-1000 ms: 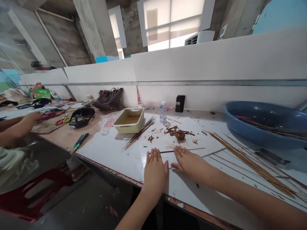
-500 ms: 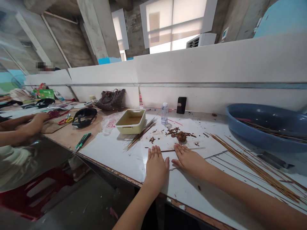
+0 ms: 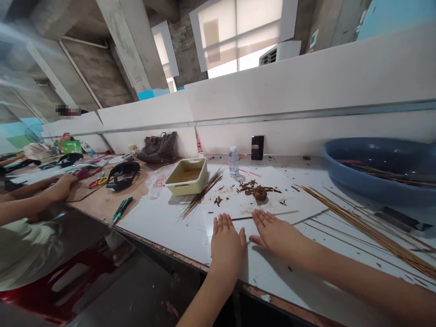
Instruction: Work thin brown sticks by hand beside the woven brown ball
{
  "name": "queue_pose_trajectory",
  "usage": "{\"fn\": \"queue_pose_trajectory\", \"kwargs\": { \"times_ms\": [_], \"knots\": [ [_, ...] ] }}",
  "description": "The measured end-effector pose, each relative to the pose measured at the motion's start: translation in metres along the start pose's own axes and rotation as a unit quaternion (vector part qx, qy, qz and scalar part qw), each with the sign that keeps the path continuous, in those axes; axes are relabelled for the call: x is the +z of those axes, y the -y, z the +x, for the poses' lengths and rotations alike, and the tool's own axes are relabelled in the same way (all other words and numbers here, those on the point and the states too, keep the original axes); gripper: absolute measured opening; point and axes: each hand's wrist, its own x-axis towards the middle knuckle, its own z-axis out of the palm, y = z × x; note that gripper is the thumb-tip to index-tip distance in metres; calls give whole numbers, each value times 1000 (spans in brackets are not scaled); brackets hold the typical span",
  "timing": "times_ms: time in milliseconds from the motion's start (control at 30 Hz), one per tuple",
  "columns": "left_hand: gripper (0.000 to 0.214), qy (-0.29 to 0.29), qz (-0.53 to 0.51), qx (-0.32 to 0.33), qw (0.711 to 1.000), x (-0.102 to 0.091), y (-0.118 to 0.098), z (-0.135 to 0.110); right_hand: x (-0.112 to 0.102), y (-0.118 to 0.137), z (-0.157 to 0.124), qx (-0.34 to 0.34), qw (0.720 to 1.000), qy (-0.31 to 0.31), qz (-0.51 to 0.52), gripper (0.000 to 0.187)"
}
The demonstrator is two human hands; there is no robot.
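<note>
My left hand point(image 3: 227, 247) lies palm down on the white work surface, fingers stretched forward, thumb apart. To its right, my right hand point(image 3: 277, 232) is also flat and open, with its fingers angled to the left. A thin stick coated with brown paste point(image 3: 242, 218) runs crosswise under the fingertips of both hands; its paler end point(image 3: 289, 212) sticks out to the right. What lies beneath the palms is hidden. Just beyond the hands sits a round lump of brown paste point(image 3: 260, 193), with several small brown bits point(image 3: 247, 185) scattered about it.
A yellow tub of brownish liquid point(image 3: 182, 187) stands behind left, beside a bundle of thin sticks point(image 3: 200, 195). A clear bottle point(image 3: 233, 161) and a phone point(image 3: 257, 147) stand at the back. Right are long sticks point(image 3: 354, 227) and a blue basin point(image 3: 374, 181). A co-worker's arm point(image 3: 44, 195) is left.
My view has tilted and shifted slightly. Both flat hands have drawn a little toward me over the stick, whose brown coating shows between them.
</note>
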Motion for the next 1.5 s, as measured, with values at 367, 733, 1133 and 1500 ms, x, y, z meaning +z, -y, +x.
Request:
{"fn": "queue_pose_trajectory", "kwargs": {
  "times_ms": [367, 733, 1133, 1500],
  "knots": [
    [66, -2, -26, 15, 1000, -1, 10, 1, -3, -5, 4, 0, 999, -32, 15, 89],
    [72, 37, -40, 11, 998, -15, 9, 13, 3, -4, 12, 22, 999, -39, -8, 85],
    [73, 31, -48, 2, 998, -11, 10, 9, 2, -9, 15, 8, 999, -36, 7, 89],
    [80, 14, -43, 10, 999, -8, 15, 7, -3, -12, 12, 1, 999, -26, 43, 97]
  ]
}}
